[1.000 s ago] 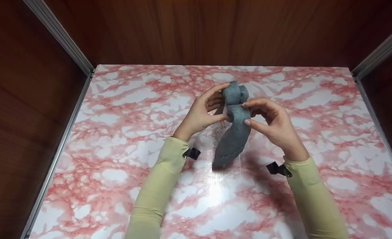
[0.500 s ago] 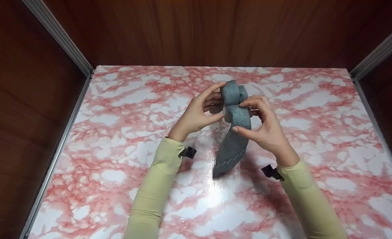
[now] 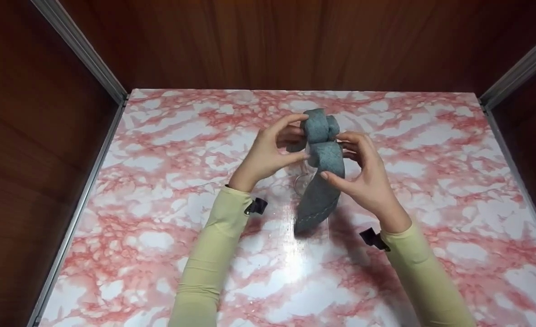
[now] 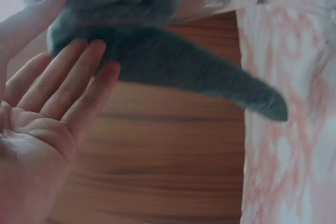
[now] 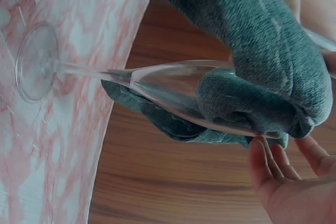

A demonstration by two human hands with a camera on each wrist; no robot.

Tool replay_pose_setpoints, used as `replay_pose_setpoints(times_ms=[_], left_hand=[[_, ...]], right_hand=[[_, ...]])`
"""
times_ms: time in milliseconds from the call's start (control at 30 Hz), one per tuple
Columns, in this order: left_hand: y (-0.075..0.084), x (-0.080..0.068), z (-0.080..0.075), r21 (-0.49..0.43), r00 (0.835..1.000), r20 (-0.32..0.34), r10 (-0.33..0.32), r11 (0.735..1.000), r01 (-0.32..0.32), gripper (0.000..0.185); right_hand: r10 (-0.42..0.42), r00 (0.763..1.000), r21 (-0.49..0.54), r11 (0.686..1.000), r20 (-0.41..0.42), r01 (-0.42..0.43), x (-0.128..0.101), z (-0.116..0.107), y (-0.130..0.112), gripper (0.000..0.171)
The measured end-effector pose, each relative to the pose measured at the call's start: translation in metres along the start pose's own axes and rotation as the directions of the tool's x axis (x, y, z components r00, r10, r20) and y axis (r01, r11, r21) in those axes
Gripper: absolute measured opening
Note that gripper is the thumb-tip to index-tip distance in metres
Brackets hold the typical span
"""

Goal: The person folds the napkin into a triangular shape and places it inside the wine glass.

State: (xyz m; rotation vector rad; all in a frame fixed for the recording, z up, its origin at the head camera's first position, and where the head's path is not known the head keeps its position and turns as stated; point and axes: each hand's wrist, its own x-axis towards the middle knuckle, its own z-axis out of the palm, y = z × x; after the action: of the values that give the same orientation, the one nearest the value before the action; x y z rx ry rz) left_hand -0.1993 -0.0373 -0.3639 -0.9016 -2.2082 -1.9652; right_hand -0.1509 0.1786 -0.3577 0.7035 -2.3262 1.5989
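The cloth (image 3: 322,181) is grey-blue, the wine glass (image 5: 157,85) clear, the tabletop (image 3: 159,181) pink-and-white marbled, the sleeves (image 3: 213,254) pale yellow.

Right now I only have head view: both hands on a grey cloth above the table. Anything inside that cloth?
Observer: Yes. Right wrist view shows a clear stemmed glass. The cloth is stuffed into its bowl and wraps over the rim.
Operator: Is anyone holding the stem end?
Observer: No. The foot is bare, with no fingers on it. I can't tell whether it touches the table.
Operator: Left grip?
Observer: Left wrist view: the left hand has its fingers nearly straight along the cloth, with the thumb on the other side. A loose tail of cloth hangs past them.
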Motion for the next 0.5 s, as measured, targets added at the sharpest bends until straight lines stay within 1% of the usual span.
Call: replay_pose_setpoints(times_ms=[100,233,367,500], left_hand=[[-0.008,0.0,0.006,-0.035,0.999,-0.013,-0.036,0.999,0.035,0.066],[-0.014,-0.001,0.009,-0.036,0.998,-0.049,-0.038,0.999,0.036,0.065],[-0.014,-0.003,0.01,-0.036,0.998,-0.052,-0.033,0.999,0.031,0.063],[-0.007,-0.008,0.012,-0.048,0.999,-0.049,-0.02,0.999,0.017,0.062]], right_hand=[[0.031,0.999,0.014,0.999,0.011,-0.031,0.0,-0.002,0.0,0.065],[0.033,0.999,0.04,0.999,0.037,-0.035,0.002,-0.007,0.004,0.065],[0.018,0.998,0.099,0.995,0.066,-0.025,0.003,-0.013,0.012,0.064],[-0.011,0.995,0.176,0.984,0.103,-0.007,0.005,-0.019,0.019,0.063]])
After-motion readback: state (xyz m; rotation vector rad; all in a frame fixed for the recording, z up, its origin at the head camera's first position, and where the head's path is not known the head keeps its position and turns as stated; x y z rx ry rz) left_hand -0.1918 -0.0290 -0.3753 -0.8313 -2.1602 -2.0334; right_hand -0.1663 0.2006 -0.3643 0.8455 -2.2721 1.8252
